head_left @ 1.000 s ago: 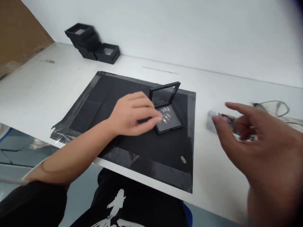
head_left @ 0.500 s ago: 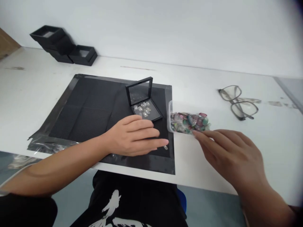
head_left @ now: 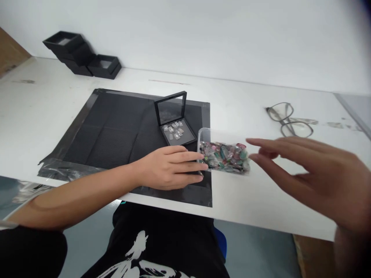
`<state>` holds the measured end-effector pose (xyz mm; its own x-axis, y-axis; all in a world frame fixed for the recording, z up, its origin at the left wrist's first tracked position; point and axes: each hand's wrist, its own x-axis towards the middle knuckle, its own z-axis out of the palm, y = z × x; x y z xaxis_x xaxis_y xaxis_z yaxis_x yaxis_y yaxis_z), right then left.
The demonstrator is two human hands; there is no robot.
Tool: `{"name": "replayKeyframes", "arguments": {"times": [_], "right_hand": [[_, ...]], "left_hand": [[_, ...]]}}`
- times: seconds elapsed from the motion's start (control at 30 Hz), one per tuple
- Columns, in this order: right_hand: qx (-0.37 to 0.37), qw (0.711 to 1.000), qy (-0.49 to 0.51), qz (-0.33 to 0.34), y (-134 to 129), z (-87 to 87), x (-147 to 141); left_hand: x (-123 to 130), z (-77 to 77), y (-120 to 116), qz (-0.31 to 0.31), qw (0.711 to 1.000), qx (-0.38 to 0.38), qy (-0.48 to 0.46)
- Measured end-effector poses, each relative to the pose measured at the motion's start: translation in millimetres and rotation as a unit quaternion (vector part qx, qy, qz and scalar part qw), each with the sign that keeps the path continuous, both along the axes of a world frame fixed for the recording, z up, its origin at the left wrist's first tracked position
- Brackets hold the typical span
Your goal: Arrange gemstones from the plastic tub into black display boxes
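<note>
My left hand (head_left: 171, 168) lies low over the black mat (head_left: 113, 127), its fingers stretched out toward the left end of a clear plastic box (head_left: 204, 130). The fingertips overlap that end; whether they press on it I cannot tell. A small shiny piece shows under them, mostly hidden. Inside the box lie many glossy nail-shaped pieces (head_left: 224, 156) in pink, green and grey. My right hand (head_left: 315, 173) is at the box's right end, thumb and fingers apart with nothing between them. Behind my left hand stands an open black display case (head_left: 187, 135) with several pale press-on nails (head_left: 175, 131).
Eyeglasses (head_left: 279, 112) rest on the white table (head_left: 246, 112) at right, partly behind my right hand. Several black frame-like boxes (head_left: 72, 52) are stacked at the back left by the wall.
The box has shifted left and toward me, now overlapping the mat's right edge. My right hand has moved right and opened away from it. My left fingers have come to its left end.
</note>
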<state>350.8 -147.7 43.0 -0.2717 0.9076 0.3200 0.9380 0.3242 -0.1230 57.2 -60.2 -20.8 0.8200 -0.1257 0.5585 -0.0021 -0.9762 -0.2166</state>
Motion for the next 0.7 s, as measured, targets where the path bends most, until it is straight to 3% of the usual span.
{"name": "replayKeyframes", "arguments": {"times": [0.13, 0.3, 0.5, 0.7], "right_hand": [[-0.123, 0.991, 0.002, 0.048, 44, 3.2, -21], [-0.226, 0.971, -0.033, 0.076, 72, -15.1, -47], [-0.222, 0.971, -0.052, 0.075, 75, -28.9, -53], [-0.235, 0.962, 0.093, 0.1, 72, -31.1, -46]], "left_hand": [[0, 1.7, 3, -0.034, 0.998, -0.002, -0.054], [-2, 0.1, 7, -0.027, 0.997, -0.031, -0.067], [-4, -1.1, 11, -0.016, 0.994, -0.081, -0.072], [-6, 2.4, 13, -0.016, 0.989, -0.124, -0.083]]}}
